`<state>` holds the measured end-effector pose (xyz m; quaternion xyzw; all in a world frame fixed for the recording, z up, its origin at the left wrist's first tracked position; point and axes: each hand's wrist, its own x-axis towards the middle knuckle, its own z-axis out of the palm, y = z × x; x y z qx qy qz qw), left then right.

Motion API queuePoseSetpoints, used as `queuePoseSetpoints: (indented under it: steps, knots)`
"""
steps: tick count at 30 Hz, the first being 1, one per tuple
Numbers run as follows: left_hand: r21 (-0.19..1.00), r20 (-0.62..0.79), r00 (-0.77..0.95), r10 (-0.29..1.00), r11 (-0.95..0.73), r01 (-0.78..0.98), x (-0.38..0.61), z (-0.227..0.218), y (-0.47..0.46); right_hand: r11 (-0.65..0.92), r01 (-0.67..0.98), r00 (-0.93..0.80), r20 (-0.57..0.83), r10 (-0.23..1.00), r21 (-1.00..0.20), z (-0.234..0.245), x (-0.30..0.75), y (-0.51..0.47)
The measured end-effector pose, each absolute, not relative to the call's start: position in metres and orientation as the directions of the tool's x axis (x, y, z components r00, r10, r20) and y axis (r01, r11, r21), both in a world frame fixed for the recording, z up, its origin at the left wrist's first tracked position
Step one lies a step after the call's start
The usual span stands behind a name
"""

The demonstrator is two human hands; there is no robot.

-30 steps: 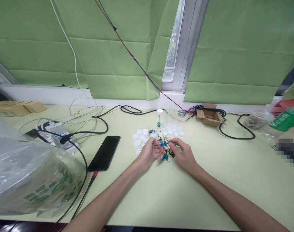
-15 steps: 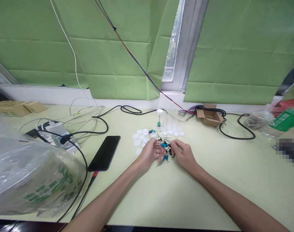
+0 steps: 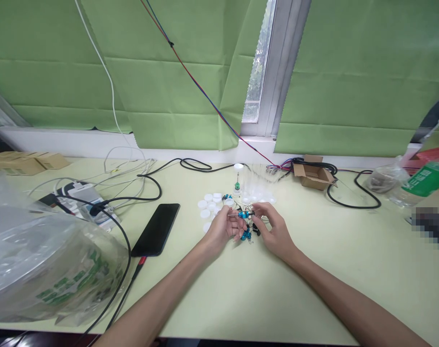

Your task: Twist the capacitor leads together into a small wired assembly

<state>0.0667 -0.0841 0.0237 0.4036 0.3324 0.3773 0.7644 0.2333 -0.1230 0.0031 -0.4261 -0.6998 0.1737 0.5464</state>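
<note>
My left hand [image 3: 222,227] is closed on the thin metal rod of a small blue part with a black end [image 3: 244,215], held level just above the table. My right hand [image 3: 277,232] has its thumb and fingertips at the black end of that same part. Beneath the hands lie more blue parts [image 3: 246,235] and a small black piece [image 3: 256,229], partly covered by fingers. Round white caps [image 3: 205,212] are spread left of the hands. Behind them a clear tube [image 3: 237,179] with a white cap stands upright, a green part inside.
Several clear tubes [image 3: 257,185] stand behind the hands. An opened cardboard box [image 3: 314,180] is at the back right. To the left are a black phone [image 3: 156,229], a plastic bag [image 3: 60,270] and tangled cables [image 3: 154,185]. A green-labelled bottle [image 3: 421,183] lies far right.
The fingers of my right hand have shifted and spread slightly around the black end. The blue part has turned a little and moved slightly up and left.
</note>
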Motion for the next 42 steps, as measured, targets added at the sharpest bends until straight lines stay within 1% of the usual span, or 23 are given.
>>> queuePoseSetpoints:
  steps: [16, 30, 34, 39, 42]
  knots:
    - [0.885, -0.196, 0.506, 0.840, 0.374, -0.278, 0.0679, 0.0267, -0.0875, 0.517, 0.352, -0.008, 0.550, 0.835, -0.780, 0.0017, 0.2332, -0.1209]
    - [0.880, -0.201, 0.504, 0.840, 0.381, -0.283, 0.0693, 0.0303, -0.0889, 0.465, 0.352, 0.018, 0.503, 0.864, -0.812, 0.0020, 0.2327, -0.1228]
    - [0.874, -0.217, 0.480, 0.850, 0.388, -0.292, 0.0685, 0.0309, -0.0869, 0.488, 0.355, 0.024, 0.529, 0.848, -0.798, 0.0003, 0.2324, -0.1230]
    - [0.862, -0.229, 0.476, 0.849, 0.403, -0.306, 0.0671, 0.0305, -0.0858, 0.566, 0.365, -0.032, 0.598, 0.801, -0.739, 0.0011, 0.2324, -0.1235]
    - [0.863, -0.227, 0.475, 0.850, 0.401, -0.306, 0.0672, 0.0301, -0.0861, 0.590, 0.353, -0.050, 0.615, 0.787, -0.726, 0.0015, 0.2329, -0.1229]
